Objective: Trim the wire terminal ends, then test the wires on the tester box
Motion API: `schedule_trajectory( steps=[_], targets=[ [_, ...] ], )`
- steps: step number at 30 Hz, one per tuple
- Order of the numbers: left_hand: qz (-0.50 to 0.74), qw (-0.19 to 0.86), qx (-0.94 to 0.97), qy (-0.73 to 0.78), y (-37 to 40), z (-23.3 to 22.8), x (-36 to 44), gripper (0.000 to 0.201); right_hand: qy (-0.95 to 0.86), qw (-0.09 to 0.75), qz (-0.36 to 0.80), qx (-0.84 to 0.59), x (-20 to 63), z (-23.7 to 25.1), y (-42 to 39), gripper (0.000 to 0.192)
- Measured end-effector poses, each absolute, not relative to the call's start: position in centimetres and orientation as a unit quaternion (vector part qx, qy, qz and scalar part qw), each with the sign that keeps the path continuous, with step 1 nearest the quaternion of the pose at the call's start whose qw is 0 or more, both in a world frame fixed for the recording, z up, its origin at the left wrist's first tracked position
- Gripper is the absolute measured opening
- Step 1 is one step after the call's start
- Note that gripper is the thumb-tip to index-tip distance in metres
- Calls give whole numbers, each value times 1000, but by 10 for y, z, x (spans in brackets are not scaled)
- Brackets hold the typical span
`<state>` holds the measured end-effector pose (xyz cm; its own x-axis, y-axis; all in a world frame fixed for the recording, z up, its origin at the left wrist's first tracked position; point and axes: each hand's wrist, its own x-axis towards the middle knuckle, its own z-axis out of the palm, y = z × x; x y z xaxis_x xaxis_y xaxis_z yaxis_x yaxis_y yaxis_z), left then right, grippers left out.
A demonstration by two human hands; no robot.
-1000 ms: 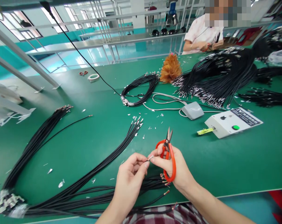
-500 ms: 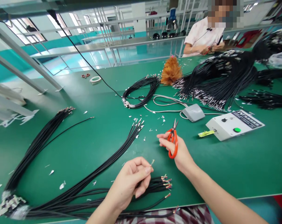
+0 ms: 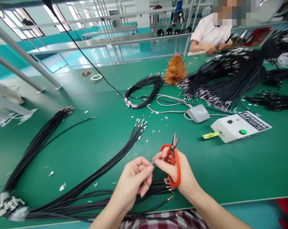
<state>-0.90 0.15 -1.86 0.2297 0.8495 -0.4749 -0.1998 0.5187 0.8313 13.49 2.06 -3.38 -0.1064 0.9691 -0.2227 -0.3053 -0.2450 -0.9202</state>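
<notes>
My left hand (image 3: 132, 179) pinches the stripped end of a black cable (image 3: 153, 163) between thumb and forefinger; most of that cable is hidden by the hand. Red-handled scissors (image 3: 177, 171) rest in my right hand (image 3: 187, 175), blades pointing up and a little apart. The thumb and forefinger of that hand meet the cable tip close to my left fingertips. Under my hands lie black cables with bare coloured wire ends (image 3: 169, 187). Their bundle runs left to a cluster of metal connectors (image 3: 9, 206) wrapped in clear plastic.
A grey pedal-like box (image 3: 198, 114) and a white control box (image 3: 239, 127) with a green button stand right. Behind are a coiled cable bundle (image 3: 155, 90), an orange fluffy duster (image 3: 176, 70) and heaped cables (image 3: 232, 76). White scraps litter the green table. A co-worker (image 3: 209, 35) sits opposite.
My right hand has come down and left to my left hand, and its fingertips now touch the cable end. The scissors moved with it. My left hand has barely shifted.
</notes>
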Motion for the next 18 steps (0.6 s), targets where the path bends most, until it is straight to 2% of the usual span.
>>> schedule_trajectory(
  steps=[13, 17, 18],
  targets=[
    [389, 709, 313, 498, 0, -19, -10, 23, -355, 490, 659, -448, 133, -39, 15, 35],
    [405, 699, 322, 493, -3, -21, -9, 17, -404, 491, 625, -452, 131, -38, 12, 28],
    [412, 689, 335, 494, -5, -21, -8, 21, -419, 491, 614, -455, 131, -38, 12, 26]
  ],
)
